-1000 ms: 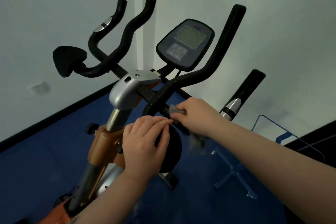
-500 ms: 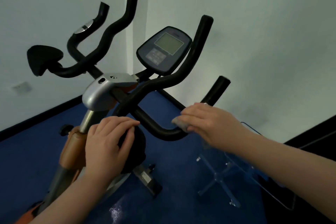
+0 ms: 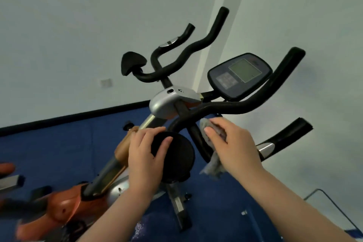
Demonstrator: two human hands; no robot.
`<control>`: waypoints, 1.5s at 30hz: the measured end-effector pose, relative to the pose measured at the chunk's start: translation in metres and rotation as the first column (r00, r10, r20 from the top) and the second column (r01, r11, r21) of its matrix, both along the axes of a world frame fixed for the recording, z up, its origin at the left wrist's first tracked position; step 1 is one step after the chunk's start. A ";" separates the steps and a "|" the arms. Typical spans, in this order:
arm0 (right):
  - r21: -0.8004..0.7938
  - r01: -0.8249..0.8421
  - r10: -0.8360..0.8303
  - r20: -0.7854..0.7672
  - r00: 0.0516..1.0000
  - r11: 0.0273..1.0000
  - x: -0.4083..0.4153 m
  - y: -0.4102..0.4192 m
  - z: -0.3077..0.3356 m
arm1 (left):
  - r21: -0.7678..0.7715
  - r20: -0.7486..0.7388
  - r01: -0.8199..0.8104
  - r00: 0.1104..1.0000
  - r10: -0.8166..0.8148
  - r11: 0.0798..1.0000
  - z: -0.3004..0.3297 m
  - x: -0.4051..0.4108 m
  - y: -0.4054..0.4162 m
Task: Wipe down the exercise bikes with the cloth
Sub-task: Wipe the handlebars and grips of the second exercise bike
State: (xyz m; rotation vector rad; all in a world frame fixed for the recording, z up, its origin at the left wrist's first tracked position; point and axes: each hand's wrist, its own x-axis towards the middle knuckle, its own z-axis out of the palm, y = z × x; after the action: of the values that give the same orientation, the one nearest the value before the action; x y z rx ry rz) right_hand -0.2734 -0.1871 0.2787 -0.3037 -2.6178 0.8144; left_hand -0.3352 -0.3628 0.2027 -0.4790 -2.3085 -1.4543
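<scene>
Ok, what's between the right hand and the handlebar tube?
The grey cloth: in the head view the right hand grips it against the black handlebar tube. The left hand holds the round pad.

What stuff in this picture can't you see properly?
All in the head view:
1. The cloth is mostly covered by the right hand gripping it.
2. The left side of the round black pad is hidden under the left hand.
3. The console is too blurred to read.
4. The orange part is cut off by the left edge.
</scene>
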 end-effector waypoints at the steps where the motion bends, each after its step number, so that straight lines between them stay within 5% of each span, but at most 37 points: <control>1: -0.029 -0.037 0.036 -0.047 0.998 0.999 -0.011 -0.003 0.004 | 0.003 0.018 -0.014 1.000 0.014 1.000 -0.001 0.001 -0.001; 4: 0.019 -0.251 0.251 -0.113 0.961 0.968 -0.047 -0.010 0.016 | 0.015 0.043 -0.016 0.999 0.015 1.000 -0.008 0.000 -0.004; 8: 0.295 -0.630 0.592 0.215 0.777 0.719 -0.085 -0.015 0.018 | 0.024 0.085 0.088 0.992 -0.090 0.996 -0.013 -0.006 -0.010; 10: 0.415 -0.687 0.605 0.330 0.724 0.596 -0.094 -0.011 0.015 | 0.020 0.079 0.157 0.984 -0.158 0.987 -0.011 -0.011 -0.013; 16: 0.499 -0.722 0.635 0.371 0.678 0.480 -0.093 0.000 0.018 | 0.004 0.045 0.301 0.953 -0.301 0.954 -0.003 -0.027 -0.013; 22: 0.491 -0.498 0.514 0.113 0.850 0.715 -0.090 0.009 0.020 | 0.036 0.092 0.329 0.939 -0.331 0.944 -0.005 -0.025 -0.011; 27: 0.525 -0.550 0.565 0.150 0.811 0.650 -0.075 0.008 0.007 | 0.084 0.039 0.350 0.934 -0.354 0.933 0.006 -0.032 -0.003; 33: 0.503 -0.275 0.347 -0.055 0.936 0.819 -0.070 0.019 0.014 | 0.037 0.100 0.346 0.932 -0.348 0.937 0.026 -0.042 0.013; 37: 0.492 -0.267 0.292 0.027 0.956 0.829 -0.065 0.013 0.011 | -0.013 0.151 0.311 0.940 -0.306 0.950 0.031 -0.043 0.017; 43: 0.460 0.036 0.024 -0.124 0.992 0.887 -0.041 0.059 0.037 | -0.081 0.179 0.365 0.921 -0.346 0.928 0.057 -0.055 0.038; 45: 0.420 0.021 0.029 -0.113 0.993 0.907 -0.047 0.041 0.027 | -0.067 0.166 0.383 0.915 -0.368 0.921 0.064 -0.058 0.048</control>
State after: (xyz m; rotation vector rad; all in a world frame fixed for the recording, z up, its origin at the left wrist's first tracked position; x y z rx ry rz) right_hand -0.3199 -0.1457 0.3054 -0.1229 -2.5955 0.2399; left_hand -0.3930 -0.3147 0.2665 -0.9163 -2.5166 -1.5983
